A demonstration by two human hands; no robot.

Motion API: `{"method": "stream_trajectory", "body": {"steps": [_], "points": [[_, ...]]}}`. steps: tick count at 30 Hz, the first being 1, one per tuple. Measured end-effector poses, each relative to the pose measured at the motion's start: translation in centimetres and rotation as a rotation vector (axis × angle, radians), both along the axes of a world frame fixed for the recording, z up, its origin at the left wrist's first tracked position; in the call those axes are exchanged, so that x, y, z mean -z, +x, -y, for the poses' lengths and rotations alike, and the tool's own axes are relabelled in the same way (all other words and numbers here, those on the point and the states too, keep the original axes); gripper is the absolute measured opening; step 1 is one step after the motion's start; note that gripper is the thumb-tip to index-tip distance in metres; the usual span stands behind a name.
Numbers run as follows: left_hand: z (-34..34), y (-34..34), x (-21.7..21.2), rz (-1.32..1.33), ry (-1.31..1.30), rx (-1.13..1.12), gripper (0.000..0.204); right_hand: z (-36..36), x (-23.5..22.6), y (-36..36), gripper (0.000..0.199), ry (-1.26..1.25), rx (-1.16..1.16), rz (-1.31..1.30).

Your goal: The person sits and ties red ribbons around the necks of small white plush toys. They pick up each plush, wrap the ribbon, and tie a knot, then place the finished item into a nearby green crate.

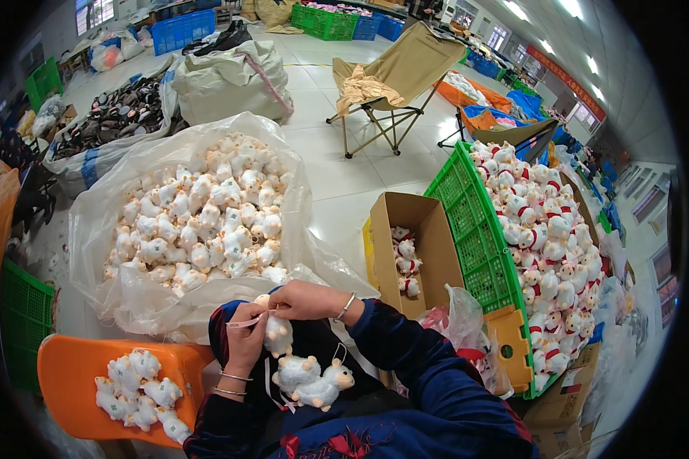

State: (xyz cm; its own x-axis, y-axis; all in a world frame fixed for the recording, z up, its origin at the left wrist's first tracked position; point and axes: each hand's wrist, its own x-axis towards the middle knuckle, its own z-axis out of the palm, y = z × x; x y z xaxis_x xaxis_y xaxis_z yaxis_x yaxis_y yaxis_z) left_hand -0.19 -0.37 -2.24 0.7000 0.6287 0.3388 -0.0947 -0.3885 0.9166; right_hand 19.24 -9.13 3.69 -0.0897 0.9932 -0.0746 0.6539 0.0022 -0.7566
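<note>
Over my lap, a small white plush toy is held upright between my hands. My left hand is closed at its left side, with a pale pink printed ribbon running across the fingers. Coming from the right, my right hand pinches the ribbon near the toy's neck; the fingers partly hide the toy's head. Two more white plush toys, one of them a plush animal with an orange-tinted snout, lie on my lap just below. Thin pale ribbon ends hang beside them.
A large clear plastic bag of white plush toys lies ahead. At left, an orange chair carries several toys. On the right stand a cardboard box and a green crate heaped with red-scarfed toys. Farther off is a tan folding chair.
</note>
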Motion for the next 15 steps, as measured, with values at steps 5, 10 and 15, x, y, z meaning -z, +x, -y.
{"method": "stream_trajectory", "body": {"steps": [5, 10, 15], "points": [[0.1, 0.0, 0.0, 0.0, 0.028, -0.006, 0.008, -0.5, 0.3, 0.2, 0.023, -0.001, 0.01, 0.041], [0.0, 0.0, 0.0, 0.001, 0.041, -0.006, 0.009, -0.2, 1.8, 0.1, 0.031, -0.175, 0.155, -0.324], [0.2, -0.1, -0.6, -0.009, 0.019, -0.003, 0.007, -0.1, 0.0, 0.2, 0.032, -0.233, 0.227, -0.408]]}}
